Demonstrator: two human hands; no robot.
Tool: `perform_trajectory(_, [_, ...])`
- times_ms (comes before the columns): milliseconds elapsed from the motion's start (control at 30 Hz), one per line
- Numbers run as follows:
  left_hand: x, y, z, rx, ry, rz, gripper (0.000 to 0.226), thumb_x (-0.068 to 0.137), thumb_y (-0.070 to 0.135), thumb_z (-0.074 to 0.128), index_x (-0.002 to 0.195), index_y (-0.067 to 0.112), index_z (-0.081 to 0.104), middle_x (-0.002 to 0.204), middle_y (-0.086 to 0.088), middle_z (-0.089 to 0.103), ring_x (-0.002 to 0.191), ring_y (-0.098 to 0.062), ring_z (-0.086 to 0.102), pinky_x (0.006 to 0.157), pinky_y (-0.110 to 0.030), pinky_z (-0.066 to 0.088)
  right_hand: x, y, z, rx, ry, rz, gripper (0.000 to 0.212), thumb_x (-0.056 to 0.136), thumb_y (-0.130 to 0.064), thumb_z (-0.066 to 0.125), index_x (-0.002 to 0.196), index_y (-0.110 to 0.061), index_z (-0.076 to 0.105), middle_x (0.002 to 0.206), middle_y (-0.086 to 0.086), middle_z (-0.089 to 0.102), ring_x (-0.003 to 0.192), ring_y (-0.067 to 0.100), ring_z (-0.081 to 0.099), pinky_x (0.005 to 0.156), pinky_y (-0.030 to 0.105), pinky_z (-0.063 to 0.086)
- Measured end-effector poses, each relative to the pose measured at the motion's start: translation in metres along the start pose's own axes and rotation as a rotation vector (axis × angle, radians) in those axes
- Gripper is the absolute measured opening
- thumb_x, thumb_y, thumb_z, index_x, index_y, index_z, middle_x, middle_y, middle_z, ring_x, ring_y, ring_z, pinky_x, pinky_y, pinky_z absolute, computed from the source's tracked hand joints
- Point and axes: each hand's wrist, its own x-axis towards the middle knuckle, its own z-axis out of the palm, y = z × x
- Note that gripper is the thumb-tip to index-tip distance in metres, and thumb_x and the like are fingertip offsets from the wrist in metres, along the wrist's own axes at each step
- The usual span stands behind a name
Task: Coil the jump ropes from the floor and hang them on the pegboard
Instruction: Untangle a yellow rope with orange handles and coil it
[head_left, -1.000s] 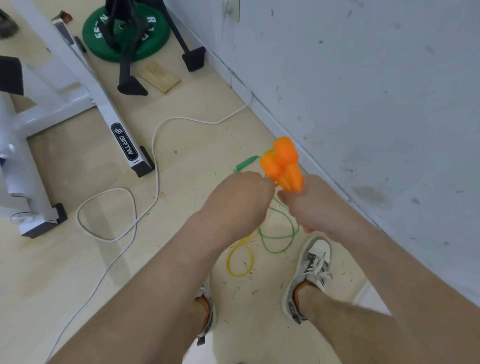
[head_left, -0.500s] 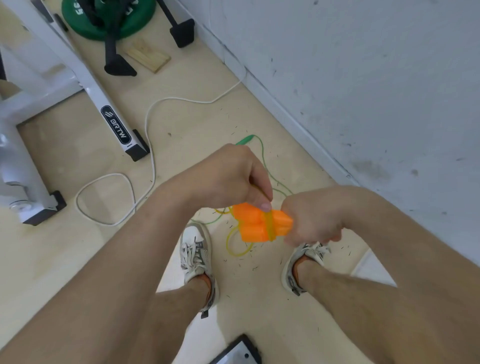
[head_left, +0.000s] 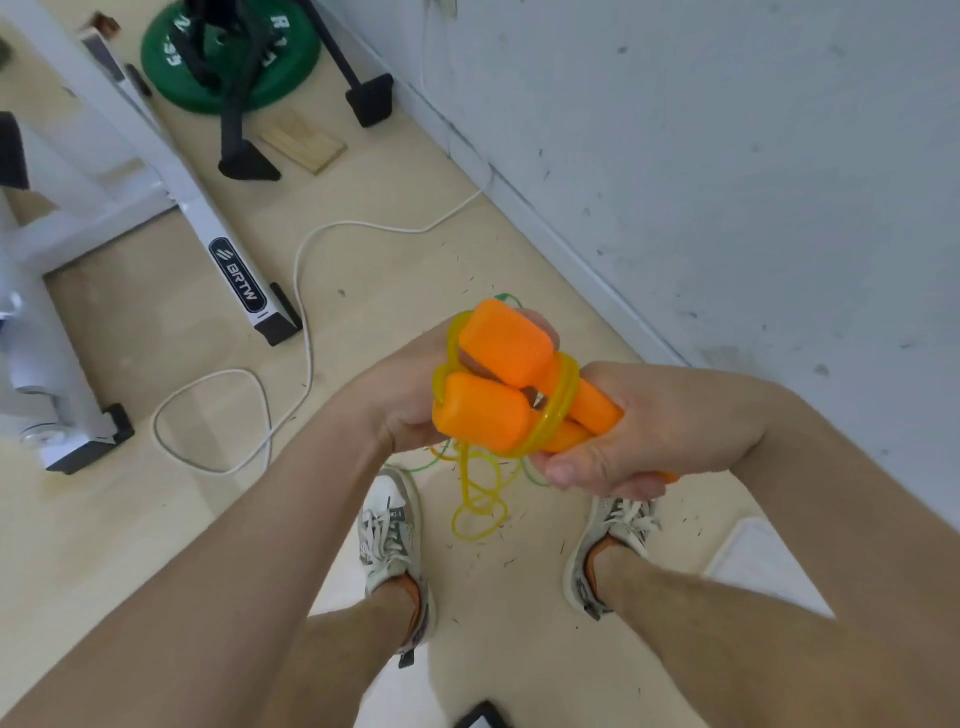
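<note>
A left hand (head_left: 400, 402) and right hand (head_left: 654, 431) both curled fingers round two orange handles (head_left: 483, 421) wrapped in one yellow rope (head_left: 565, 387). One white machine leg (head_left: 208, 228) read "BRTW".

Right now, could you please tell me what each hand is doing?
Left hand: grips the thick ends of the orange handles, which the yellow rope is wound around.
Right hand: grips their narrow ends.

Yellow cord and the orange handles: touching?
Touching. The head view shows the yellow cord looped tight around both orange handles, lying on their surfaces with no gap.
</note>
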Motion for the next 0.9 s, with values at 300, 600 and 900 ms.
perform_trajectory(300, [0.010, 0.003, 0.028, 0.246, 0.408, 0.256, 0.034, 0.090, 0.003, 0.051, 0.062, 0.020, 0.058, 0.052, 0.009, 0.045, 0.045, -0.005, 0.034, 0.046, -0.016, 0.028, 0.004, 0.003, -0.008, 0.493, 0.233, -0.180, 0.025, 0.084, -0.022, 0.072, 0.068, -0.016, 0.055, 0.052, -0.002, 0.036, 0.037, 0.004, 0.034, 0.038, 0.014, 0.030])
perform_trajectory(600, [0.006, 0.001, 0.021, 1.231, 0.679, 0.541, 0.031, 0.094, 0.037, 0.042, 0.106, 0.024, 0.068, 0.075, 0.006, 0.054, 0.074, -0.018, 0.055, 0.059, -0.034, 0.046, 0.000, -0.001, -0.017, 0.735, 0.348, -0.162, 0.018, 0.086, -0.023, 0.056, 0.072, -0.011, 0.054, 0.050, -0.005, 0.037, 0.035, 0.000, 0.033, 0.032, 0.012, 0.029])
perform_trajectory(900, [0.004, 0.012, 0.025, 1.102, 0.520, 0.070, 0.036, 0.100, 0.034, 0.043, 0.067, 0.025, 0.050, 0.069, -0.001, 0.063, 0.064, -0.022, 0.056, 0.067, -0.041, 0.048, 0.018, -0.001, -0.011, 0.336, 0.706, 0.171, 0.008, 0.095, -0.013, 0.058, 0.089, -0.008, 0.059, 0.054, -0.001, 0.041, 0.039, 0.007, 0.033, 0.037, 0.018, 0.029])
